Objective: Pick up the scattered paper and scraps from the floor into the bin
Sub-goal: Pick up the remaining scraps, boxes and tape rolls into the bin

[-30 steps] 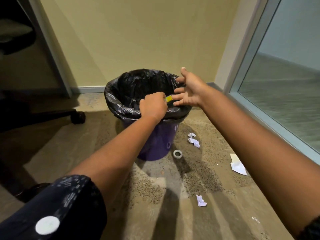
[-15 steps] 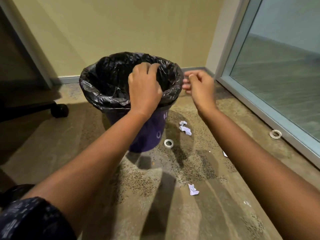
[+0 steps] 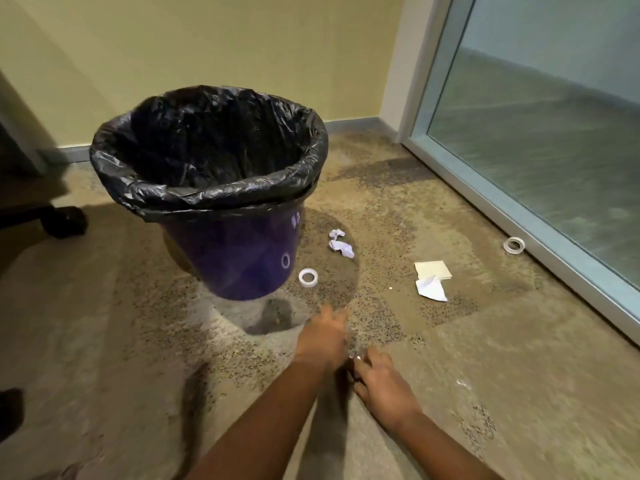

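The purple bin (image 3: 242, 258) with a black liner stands on the carpet near the wall. In front of it, low over the floor, my left hand (image 3: 322, 337) is blurred with its fingers stretched forward and holds nothing. Just to its right my right hand (image 3: 382, 381) rests on the carpet, fingers curled onto a small white paper scrap (image 3: 356, 357) that is mostly hidden. Two crumpled papers (image 3: 341, 244) lie right of the bin. A flat cream sheet (image 3: 433, 270) and a folded white paper (image 3: 431, 289) lie further right.
One tape roll (image 3: 308, 277) lies beside the bin's base and another tape roll (image 3: 513, 244) by the glass door frame (image 3: 519, 220). A tiny shiny scrap (image 3: 462, 383) sits right of my right hand. A chair castor (image 3: 64, 221) is at the left.
Both hands have left the bin's rim and dropped to the carpet in front of it. The view has tilted down towards the floor.
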`<control>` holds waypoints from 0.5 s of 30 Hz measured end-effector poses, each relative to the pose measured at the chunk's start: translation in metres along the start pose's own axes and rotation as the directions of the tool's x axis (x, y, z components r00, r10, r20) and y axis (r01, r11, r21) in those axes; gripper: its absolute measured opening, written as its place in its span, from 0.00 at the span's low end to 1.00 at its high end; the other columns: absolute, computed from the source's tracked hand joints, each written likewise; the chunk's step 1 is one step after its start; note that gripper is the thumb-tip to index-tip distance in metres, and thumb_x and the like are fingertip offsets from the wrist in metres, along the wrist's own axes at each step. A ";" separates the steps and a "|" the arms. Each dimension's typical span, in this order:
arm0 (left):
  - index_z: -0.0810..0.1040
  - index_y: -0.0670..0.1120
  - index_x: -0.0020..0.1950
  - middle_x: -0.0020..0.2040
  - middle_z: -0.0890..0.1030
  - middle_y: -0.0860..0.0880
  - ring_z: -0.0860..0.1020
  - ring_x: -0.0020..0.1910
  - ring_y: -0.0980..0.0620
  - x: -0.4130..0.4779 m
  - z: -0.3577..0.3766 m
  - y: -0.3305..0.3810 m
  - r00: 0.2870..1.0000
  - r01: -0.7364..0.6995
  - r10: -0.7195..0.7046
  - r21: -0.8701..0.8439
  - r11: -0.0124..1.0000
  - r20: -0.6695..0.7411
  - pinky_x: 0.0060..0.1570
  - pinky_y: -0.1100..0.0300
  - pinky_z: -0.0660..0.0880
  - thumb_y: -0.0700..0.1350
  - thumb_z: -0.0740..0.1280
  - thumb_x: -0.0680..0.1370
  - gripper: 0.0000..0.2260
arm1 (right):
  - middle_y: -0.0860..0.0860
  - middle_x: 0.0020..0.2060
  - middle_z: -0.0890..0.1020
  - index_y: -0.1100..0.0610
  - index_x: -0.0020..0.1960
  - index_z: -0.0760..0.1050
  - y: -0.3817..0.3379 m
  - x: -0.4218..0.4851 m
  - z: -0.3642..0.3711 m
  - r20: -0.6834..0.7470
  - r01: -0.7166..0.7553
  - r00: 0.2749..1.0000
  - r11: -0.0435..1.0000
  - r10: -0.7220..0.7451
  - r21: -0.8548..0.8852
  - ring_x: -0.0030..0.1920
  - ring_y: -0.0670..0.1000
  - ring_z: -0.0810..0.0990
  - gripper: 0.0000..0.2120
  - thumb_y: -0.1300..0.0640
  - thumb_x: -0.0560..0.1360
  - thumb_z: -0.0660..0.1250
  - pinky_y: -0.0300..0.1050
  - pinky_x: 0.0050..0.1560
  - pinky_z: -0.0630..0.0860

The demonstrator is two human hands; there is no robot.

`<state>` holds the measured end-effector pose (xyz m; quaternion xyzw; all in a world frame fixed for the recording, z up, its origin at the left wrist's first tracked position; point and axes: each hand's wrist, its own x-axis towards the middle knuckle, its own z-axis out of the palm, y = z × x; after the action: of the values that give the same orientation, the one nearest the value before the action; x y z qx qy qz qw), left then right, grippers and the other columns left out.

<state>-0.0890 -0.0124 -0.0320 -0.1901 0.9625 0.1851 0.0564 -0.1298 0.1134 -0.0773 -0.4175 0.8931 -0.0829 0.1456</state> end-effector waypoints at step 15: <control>0.65 0.43 0.70 0.67 0.71 0.41 0.71 0.65 0.44 0.035 0.010 -0.009 0.968 0.250 -0.250 0.054 0.967 -0.008 0.65 0.52 0.70 0.38 0.57 0.79 0.18 | 0.54 0.51 0.71 0.54 0.58 0.76 0.096 0.011 -0.034 -0.158 -0.268 0.930 0.906 0.332 0.327 0.49 0.51 0.73 0.12 0.61 0.75 0.62 0.38 0.50 0.67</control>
<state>-0.1173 -0.0288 -0.0508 -0.3085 0.9356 0.1502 0.0836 -0.2170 0.1665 -0.0732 -0.2363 0.9342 -0.2373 0.1231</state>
